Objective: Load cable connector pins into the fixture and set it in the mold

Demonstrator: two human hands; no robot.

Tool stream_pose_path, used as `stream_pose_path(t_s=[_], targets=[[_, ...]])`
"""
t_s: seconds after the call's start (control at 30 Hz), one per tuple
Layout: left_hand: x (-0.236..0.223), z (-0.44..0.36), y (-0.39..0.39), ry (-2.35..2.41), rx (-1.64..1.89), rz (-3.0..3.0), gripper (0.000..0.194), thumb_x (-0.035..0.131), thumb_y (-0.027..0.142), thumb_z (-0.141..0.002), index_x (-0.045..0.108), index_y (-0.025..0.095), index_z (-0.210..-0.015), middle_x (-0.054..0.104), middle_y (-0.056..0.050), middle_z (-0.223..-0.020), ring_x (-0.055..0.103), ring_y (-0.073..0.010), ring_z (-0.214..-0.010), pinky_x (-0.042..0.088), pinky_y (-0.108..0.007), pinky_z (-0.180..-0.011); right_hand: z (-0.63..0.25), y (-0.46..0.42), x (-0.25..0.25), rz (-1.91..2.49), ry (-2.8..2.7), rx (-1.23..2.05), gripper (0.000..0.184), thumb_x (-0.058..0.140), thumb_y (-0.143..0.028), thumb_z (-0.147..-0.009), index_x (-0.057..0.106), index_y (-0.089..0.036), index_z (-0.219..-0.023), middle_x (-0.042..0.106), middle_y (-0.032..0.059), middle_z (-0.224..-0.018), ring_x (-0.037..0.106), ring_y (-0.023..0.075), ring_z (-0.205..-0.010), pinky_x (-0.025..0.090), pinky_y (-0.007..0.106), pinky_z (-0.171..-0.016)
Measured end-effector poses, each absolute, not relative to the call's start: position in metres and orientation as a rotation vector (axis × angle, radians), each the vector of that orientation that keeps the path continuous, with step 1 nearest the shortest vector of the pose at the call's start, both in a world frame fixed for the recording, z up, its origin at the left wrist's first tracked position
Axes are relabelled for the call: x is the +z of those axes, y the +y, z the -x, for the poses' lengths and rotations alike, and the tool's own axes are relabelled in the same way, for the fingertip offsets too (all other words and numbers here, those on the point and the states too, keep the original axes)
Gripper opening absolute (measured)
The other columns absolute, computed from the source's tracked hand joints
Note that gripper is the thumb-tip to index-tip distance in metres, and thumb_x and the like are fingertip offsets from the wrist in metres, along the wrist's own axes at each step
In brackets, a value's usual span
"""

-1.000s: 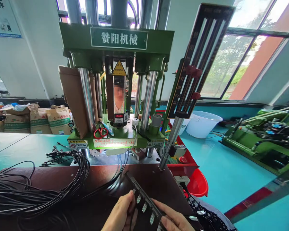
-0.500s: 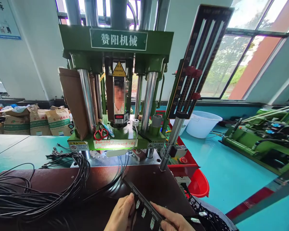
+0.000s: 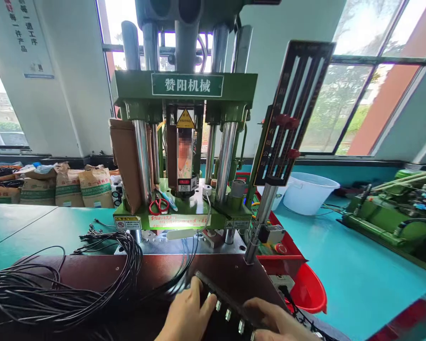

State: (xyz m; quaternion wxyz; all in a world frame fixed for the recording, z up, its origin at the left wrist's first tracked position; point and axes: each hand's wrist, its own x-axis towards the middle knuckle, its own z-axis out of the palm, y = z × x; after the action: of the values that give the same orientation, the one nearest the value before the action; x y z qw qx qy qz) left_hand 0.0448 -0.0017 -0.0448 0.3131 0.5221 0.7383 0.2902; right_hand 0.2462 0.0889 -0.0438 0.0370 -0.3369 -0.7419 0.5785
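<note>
Currently: long black connector strip [image 3: 227, 308] on dark table [image 3: 92, 270], slanting far-left to near-right; left hand [image 3: 186, 315] pinches far end, right hand [image 3: 277, 324] clasps near end.

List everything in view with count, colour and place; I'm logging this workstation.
press: one, green, centre behind bench
scissors: one, red handles, on press base
cables: a bundle, black, left on bench
bench: one, dark brown, foreground
strip: one, black with metal plugs, under both hands
scale bar: one, black, right of press
tub: one, white, floor right
basin: one, red, beside bench
sacks: several, brown, left wall
left hand: on strip
right hand: on strip
</note>
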Motion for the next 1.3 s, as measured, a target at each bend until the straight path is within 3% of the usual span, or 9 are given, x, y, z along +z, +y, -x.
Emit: stream_pose_path(t_s=[0.07,0.13,0.37,0.5,0.67,0.77,0.83,0.93,1.3], targets=[[-0.035,-0.032,-0.006,2.176,0.687,-1.500,0.029,0.038,0.037,-0.075,0.049,0.018,-0.093,0.060,-0.005,-0.077,0.054,-0.0208,-0.074,0.033,-0.029,-0.065,-0.241,0.108,-0.038,1.063,-2.424,1.782,0.042,0.057,-0.039,-0.064,0.052,-0.015,-0.099,0.053,-0.0034,-0.057,0.039,0.0059,-0.037,0.029,0.015,-0.034],[-0.027,-0.016,-0.010,2.239,0.681,-1.476,0.022,0.039,0.036,-0.075,0.053,0.021,-0.082,0.059,-0.001,-0.068,0.053,-0.0176,-0.067,0.031,-0.026,-0.061,-0.230,0.127,-0.028,1.037,-2.592,1.678,0.032,0.055,-0.026,-0.062,0.056,-0.017,-0.093,0.053,-0.0040,-0.057,0.042,0.0061,-0.040,0.031,0.015,-0.037],[-0.026,0.029,-0.015,2.191,0.878,-1.425,0.025,0.034,0.036,-0.076,0.047,0.018,-0.064,0.051,0.002,-0.058,0.047,-0.0124,-0.059,0.029,-0.023,-0.058,-0.163,0.158,-0.010,0.869,-3.023,1.068,0.030,0.052,-0.014,-0.056,0.067,-0.018,-0.081,0.050,-0.0037,-0.055,0.045,0.0092,-0.050,0.028,0.018,-0.043],[-0.033,0.041,-0.015,2.167,0.871,-1.433,0.026,0.033,0.037,-0.076,0.045,0.018,-0.064,0.055,0.000,-0.064,0.049,-0.0138,-0.064,0.031,-0.024,-0.062,-0.142,0.162,-0.028,0.870,-2.964,0.786,0.030,0.050,-0.007,-0.051,0.069,-0.016,-0.072,0.053,0.0015,-0.074,0.049,0.0142,-0.068,0.031,0.022,-0.053],[-0.045,0.054,0.002,2.164,0.892,-1.451,0.022,0.032,0.034,-0.073,0.043,0.018,-0.062,0.053,0.001,-0.063,0.049,-0.0143,-0.065,0.032,-0.024,-0.064,-0.147,0.156,-0.041,0.891,-2.851,0.660,0.037,0.045,-0.004,-0.055,0.066,-0.017,-0.083,0.058,0.0043,-0.084,0.052,0.0160,-0.078,0.037,0.024,-0.067],[-0.057,0.062,0.023,2.184,0.868,-1.433,0.020,0.033,0.032,-0.072,0.040,0.019,-0.059,0.048,0.002,-0.057,0.047,-0.0140,-0.061,0.030,-0.025,-0.059,-0.153,0.149,-0.047,0.930,-2.732,0.590,0.029,0.047,-0.008,-0.063,0.064,-0.016,-0.085,0.059,0.0044,-0.083,0.052,0.0168,-0.084,0.036,0.027,-0.075],[-0.066,0.067,0.039,2.190,0.843,-1.414,0.017,0.034,0.030,-0.070,0.039,0.019,-0.058,0.045,0.003,-0.054,0.045,-0.0139,-0.058,0.028,-0.025,-0.056,-0.155,0.144,-0.052,0.960,-2.665,0.551,0.019,0.048,-0.017,-0.070,0.063,-0.016,-0.082,0.059,0.0043,-0.083,0.052,0.0178,-0.084,0.036,0.030,-0.076],[-0.078,0.072,0.056,2.208,0.818,-1.384,0.016,0.037,0.027,-0.070,0.037,0.019,-0.056,0.044,0.002,-0.055,0.044,-0.0140,-0.058,0.027,-0.025,-0.054,-0.156,0.141,-0.059,1.002,-2.600,0.505,0.020,0.046,-0.027,-0.077,0.063,-0.016,-0.077,0.059,0.0048,-0.081,0.052,0.0199,-0.085,0.035,0.034,-0.076],[-0.096,0.072,0.062,2.232,0.800,-1.342,0.016,0.038,0.025,-0.071,0.039,0.020,-0.055,0.046,0.002,-0.056,0.043,-0.0137,-0.058,0.024,-0.026,-0.054,-0.152,0.149,-0.073,1.085,-2.647,0.391,0.023,0.039,-0.022,-0.084,0.060,-0.015,-0.078,0.059,0.0062,-0.082,0.053,0.0209,-0.086,0.036,0.035,-0.077]])
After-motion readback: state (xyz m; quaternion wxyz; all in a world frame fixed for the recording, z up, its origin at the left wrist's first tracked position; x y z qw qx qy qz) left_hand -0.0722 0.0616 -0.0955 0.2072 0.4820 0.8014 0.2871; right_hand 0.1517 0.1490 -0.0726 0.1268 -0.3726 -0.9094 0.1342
